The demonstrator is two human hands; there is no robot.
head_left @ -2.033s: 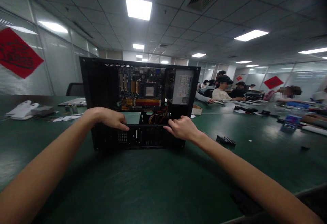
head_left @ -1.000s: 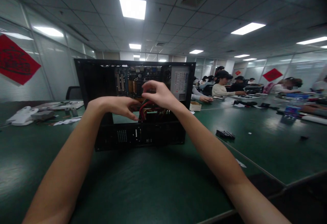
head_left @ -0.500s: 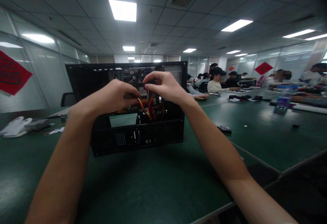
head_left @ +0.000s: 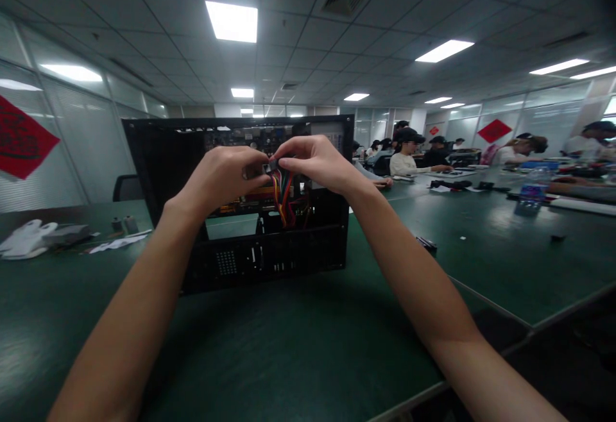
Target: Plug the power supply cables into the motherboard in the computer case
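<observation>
In front of me a black computer case (head_left: 269, 249) stands on the green table, its side open toward me. Inside it a motherboard (head_left: 248, 136) shows behind my hands. A dark power connector (head_left: 272, 166) is pinched between my left hand (head_left: 226, 175) and my right hand (head_left: 315, 162), both with bent fingers. From it a bundle of coloured power cables (head_left: 283, 201), red, yellow and black among them, hangs down to the lower part of the case. The connector is apart from the board as far as I can see; its far side is hidden by my fingers.
On the left of the table (head_left: 269, 358) lie a white plastic bag (head_left: 26, 239), a grey box (head_left: 70, 235) and papers (head_left: 118, 243). A small black part (head_left: 427, 244) lies right of my right forearm. A water bottle (head_left: 532, 188) and several seated people are farther right.
My left hand has moved from a yellow and red cable up to the connector, beside my right hand. The cables now gather in one bundle below both hands.
</observation>
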